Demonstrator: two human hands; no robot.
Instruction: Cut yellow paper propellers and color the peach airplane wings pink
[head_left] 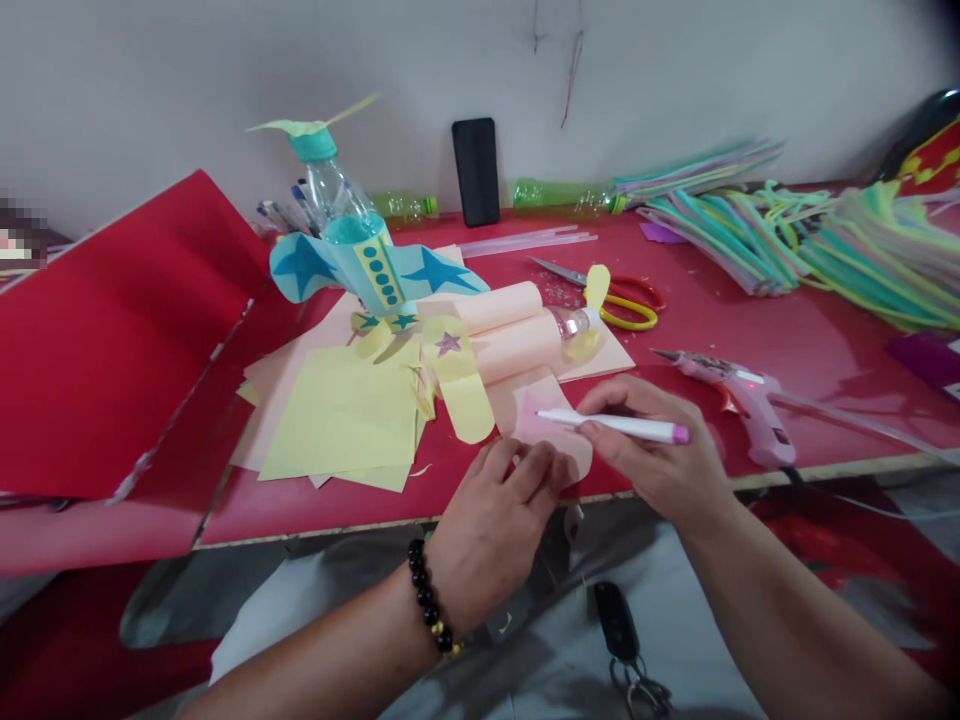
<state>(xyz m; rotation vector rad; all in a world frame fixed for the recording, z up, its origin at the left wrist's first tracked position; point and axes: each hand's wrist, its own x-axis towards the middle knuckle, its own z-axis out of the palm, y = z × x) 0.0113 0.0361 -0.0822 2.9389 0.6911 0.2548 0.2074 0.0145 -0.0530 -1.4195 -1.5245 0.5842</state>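
Observation:
My right hand (664, 445) grips a white marker with a pink end (626, 424). Its tip rests on a pink shape being coloured on a rounded peach paper strip (574, 450). With curled fingers my left hand (502, 510) holds the strip's near edge against the table front; the fingertips are partly hidden. Just beyond lies a bottle wrapped in peach paper (517, 345), with a white cap and yellow paper blades. A yellow paper wing with a purple star (469, 395) sticks out beside it.
A bottle with blue starred wings (349, 260) stands behind yellow sheets (337, 415). Scissors (622, 300) and a pink glue gun (750, 400) lie to the right. Straw-like strips (862, 260) fill the back right. A black phone (475, 172) leans on the wall; a red board (127, 340) is left.

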